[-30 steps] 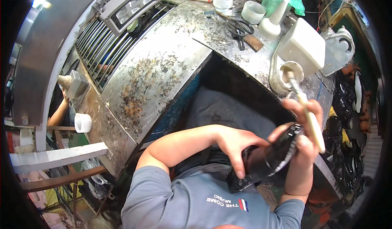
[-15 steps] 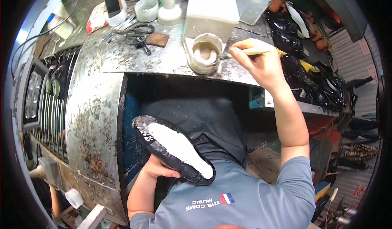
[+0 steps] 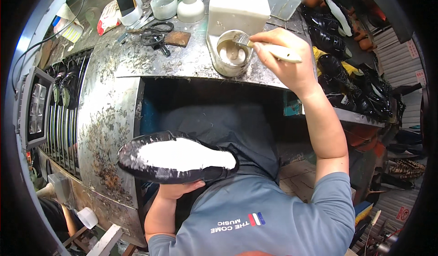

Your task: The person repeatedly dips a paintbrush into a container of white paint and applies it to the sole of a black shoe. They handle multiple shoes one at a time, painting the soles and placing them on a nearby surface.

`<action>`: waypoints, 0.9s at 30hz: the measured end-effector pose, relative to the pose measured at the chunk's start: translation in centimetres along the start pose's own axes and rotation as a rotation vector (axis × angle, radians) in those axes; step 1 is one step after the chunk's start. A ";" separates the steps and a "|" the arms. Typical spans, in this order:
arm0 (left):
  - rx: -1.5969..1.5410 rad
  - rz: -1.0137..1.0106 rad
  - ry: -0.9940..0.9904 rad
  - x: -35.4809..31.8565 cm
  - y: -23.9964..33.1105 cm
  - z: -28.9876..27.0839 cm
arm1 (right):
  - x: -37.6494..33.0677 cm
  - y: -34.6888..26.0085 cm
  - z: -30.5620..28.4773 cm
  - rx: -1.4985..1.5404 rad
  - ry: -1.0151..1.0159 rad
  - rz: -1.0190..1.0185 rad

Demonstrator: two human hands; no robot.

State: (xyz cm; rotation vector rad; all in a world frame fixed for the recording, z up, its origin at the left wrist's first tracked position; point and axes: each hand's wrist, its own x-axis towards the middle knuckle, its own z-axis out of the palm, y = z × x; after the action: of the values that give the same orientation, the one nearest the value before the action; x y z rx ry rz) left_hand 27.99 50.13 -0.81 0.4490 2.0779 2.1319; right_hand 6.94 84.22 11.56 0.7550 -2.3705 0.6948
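My left hand is wrapped round the side of a black shoe without an outsole, its underside turned up. A white layer covers most of that underside, and the toe end has pale smears. Away at the bench, my right hand grips a flat brush by its light handle. The bristles are over the mouth of a glue jar, which holds pale liquid. This jar stands against a white box-shaped container.
A metal bench carries scissors, a brown block, a round plastic tub and a phone. Several black shoes stand at the right, others on a barred rack at the left. A lamp is beside the rack.
The brush has moved from the right side of the glue jar to over its mouth. My left hand has turned the shoe so its toe points left, lying nearly level across my lap.
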 end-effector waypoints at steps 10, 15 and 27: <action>0.871 0.546 0.125 6.1 6.3 0.3 | -2.7 0.5 0.3 0.243 0.032 0.094; 1.061 0.756 0.007 6.3 8.8 -1.6 | -4.2 -0.1 0.8 0.439 -0.033 0.231; 1.380 0.782 -0.274 6.2 13.0 -2.0 | -5.0 -6.3 0.0 0.991 -0.103 0.061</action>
State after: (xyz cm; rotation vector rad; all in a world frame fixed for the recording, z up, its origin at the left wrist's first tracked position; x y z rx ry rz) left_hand 22.94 49.53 12.88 1.7173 3.1126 0.2513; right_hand 14.39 81.55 10.28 1.1056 -2.0415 1.9411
